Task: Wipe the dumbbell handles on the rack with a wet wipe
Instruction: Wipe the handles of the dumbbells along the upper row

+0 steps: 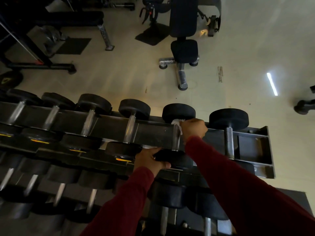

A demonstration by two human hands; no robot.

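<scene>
Dumbbell handle (176, 139) crosswise on rack (265, 150)

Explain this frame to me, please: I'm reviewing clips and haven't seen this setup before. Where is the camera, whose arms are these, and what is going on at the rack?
There is no robot here. One wide-angle camera sits on a person's head and looks down, so the two red-sleeved arms are the wearer's own. Below them is a dumbbell rack with rows of black dumbbells. The right hand grips a white wet wipe against the metal handle of one top-row dumbbell. The left hand holds that dumbbell's near weight head, apparently to steady it. Beyond the rack is a pale gym floor with a padded bench.
</scene>
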